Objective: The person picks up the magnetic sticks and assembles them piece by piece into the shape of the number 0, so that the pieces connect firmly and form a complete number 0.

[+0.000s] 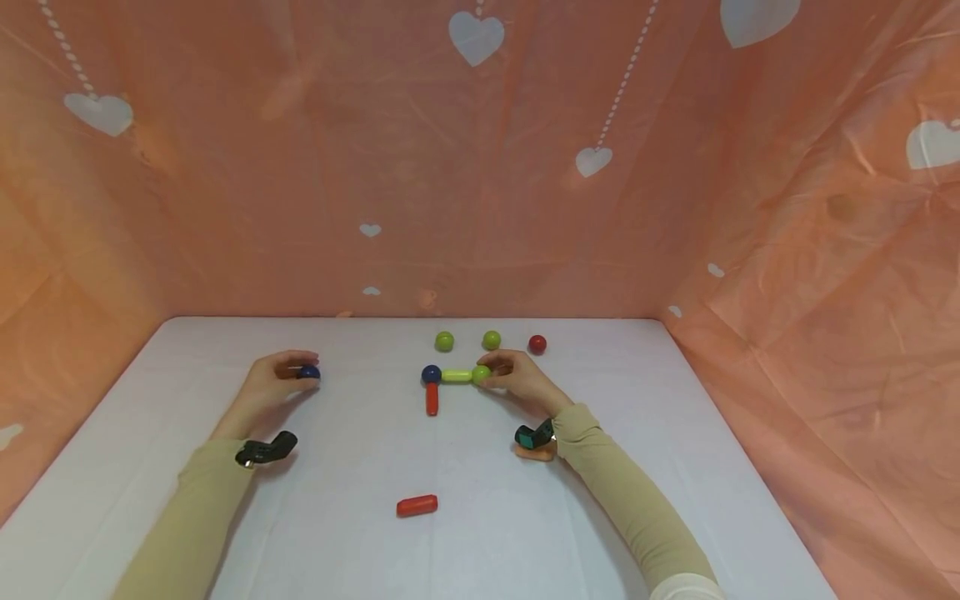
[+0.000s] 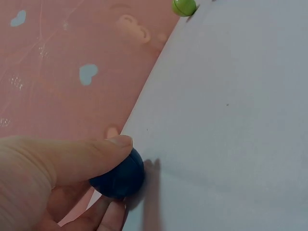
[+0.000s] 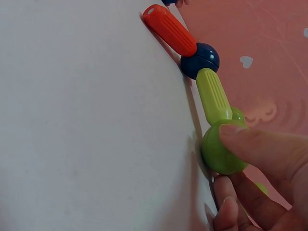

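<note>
My left hand (image 1: 273, 383) pinches a dark blue ball (image 2: 122, 178) between thumb and fingers, over the left part of the table. Farther right, my right hand (image 1: 521, 379) grips a green ball (image 3: 221, 151) at the right end of a joined piece. From that ball a yellow-green rod (image 1: 457, 376) runs left to a second blue ball (image 1: 431, 374). A red rod (image 1: 432, 400) sticks out of this blue ball toward the front, forming a corner. In the right wrist view the thumb lies across the green ball.
Behind the joined piece sit two loose green balls (image 1: 445, 341) and a red ball (image 1: 537, 344). A loose red rod (image 1: 417, 506) lies nearer the front of the white table (image 1: 337, 533). Orange cloth (image 1: 420, 192) with hearts hangs along the back and sides.
</note>
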`<control>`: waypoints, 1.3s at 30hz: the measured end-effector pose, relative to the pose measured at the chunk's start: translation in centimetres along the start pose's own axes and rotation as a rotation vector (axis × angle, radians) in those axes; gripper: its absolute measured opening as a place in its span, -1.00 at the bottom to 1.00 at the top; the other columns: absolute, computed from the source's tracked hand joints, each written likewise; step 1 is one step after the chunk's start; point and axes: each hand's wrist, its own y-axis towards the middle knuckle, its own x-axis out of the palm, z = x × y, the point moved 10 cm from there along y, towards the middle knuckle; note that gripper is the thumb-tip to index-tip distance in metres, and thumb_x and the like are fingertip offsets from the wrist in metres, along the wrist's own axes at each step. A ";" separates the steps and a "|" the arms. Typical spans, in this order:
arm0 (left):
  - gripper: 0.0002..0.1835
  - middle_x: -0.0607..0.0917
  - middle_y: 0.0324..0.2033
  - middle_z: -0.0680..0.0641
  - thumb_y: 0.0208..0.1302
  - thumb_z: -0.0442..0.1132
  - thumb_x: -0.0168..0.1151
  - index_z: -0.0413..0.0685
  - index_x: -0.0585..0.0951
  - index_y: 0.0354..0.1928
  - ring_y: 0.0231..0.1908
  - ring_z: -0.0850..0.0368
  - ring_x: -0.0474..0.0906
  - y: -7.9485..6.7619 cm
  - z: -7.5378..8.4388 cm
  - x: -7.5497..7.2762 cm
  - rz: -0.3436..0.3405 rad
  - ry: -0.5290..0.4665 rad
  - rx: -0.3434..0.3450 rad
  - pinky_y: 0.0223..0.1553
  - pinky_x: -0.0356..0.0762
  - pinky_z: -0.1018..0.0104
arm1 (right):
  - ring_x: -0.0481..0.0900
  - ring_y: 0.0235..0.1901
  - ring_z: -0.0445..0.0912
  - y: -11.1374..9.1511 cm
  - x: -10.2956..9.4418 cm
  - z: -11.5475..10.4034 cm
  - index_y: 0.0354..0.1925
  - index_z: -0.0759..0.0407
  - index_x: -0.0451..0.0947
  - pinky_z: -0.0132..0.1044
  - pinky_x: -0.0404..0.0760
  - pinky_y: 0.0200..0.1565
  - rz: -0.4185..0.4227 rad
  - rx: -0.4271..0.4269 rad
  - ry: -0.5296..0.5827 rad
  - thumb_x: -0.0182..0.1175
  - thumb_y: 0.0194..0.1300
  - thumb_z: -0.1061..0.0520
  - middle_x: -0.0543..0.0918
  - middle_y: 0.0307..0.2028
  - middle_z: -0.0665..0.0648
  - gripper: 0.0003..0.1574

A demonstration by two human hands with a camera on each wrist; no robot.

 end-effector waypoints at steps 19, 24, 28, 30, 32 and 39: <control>-0.45 0.60 0.03 -0.26 0.23 -0.14 0.33 -0.31 0.47 0.17 -0.01 0.17 0.56 -2.2 2.8 7.2 -0.188 -0.222 -0.066 -0.08 0.52 0.44 | 0.53 -0.20 -0.08 0.2 -0.1 0.3 0.02 0.24 0.57 -0.34 0.52 -0.17 -0.008 0.016 -0.009 0.39 0.14 0.22 0.63 -0.17 0.08 -0.55; -0.45 0.62 0.01 -0.22 0.20 -0.12 0.36 -0.27 0.49 0.16 -0.01 0.04 0.56 -3.0 3.4 10.2 -0.251 -0.251 -0.120 -0.03 0.53 0.28 | 0.54 -0.19 -0.08 0.3 -0.1 0.4 0.03 0.25 0.56 -0.35 0.52 -0.19 -0.015 0.022 0.001 0.38 0.14 0.23 0.63 -0.16 0.10 -0.54; -0.48 0.66 -0.07 -0.15 0.16 -0.10 0.39 -0.22 0.54 0.09 -0.06 0.05 0.57 -3.4 4.0 12.0 -0.276 -0.270 -0.143 0.00 0.51 0.21 | 0.54 -0.19 -0.08 0.3 0.0 0.5 0.03 0.26 0.56 -0.35 0.53 -0.19 -0.012 0.021 0.008 0.38 0.14 0.25 0.63 -0.17 0.10 -0.55; -0.51 0.67 -0.12 -0.12 0.14 -0.09 0.41 -0.21 0.56 0.06 -0.09 0.07 0.58 -3.6 4.4 12.6 -0.283 -0.265 -0.141 -0.01 0.51 0.21 | 0.54 -0.19 -0.08 0.4 0.0 0.6 0.03 0.25 0.56 -0.35 0.53 -0.17 -0.009 0.021 0.004 0.37 0.14 0.25 0.63 -0.17 0.09 -0.55; -0.53 0.68 -0.17 -0.10 0.13 -0.11 0.42 -0.21 0.58 0.02 -0.12 0.08 0.58 -3.7 4.7 13.1 -0.288 -0.259 -0.129 -0.04 0.53 0.23 | 0.54 -0.19 -0.08 0.4 0.0 0.6 0.03 0.24 0.56 -0.34 0.53 -0.17 -0.007 0.021 -0.001 0.37 0.14 0.25 0.63 -0.17 0.08 -0.55; -0.58 0.67 -0.20 -0.07 0.11 -0.13 0.44 -0.23 0.62 -0.05 -0.18 0.10 0.60 -3.7 5.3 14.3 -0.259 -0.230 -0.124 -0.10 0.57 0.25 | 0.54 -0.19 -0.08 0.4 0.0 0.5 0.03 0.25 0.56 -0.35 0.53 -0.16 -0.008 0.016 -0.003 0.37 0.15 0.25 0.63 -0.17 0.09 -0.55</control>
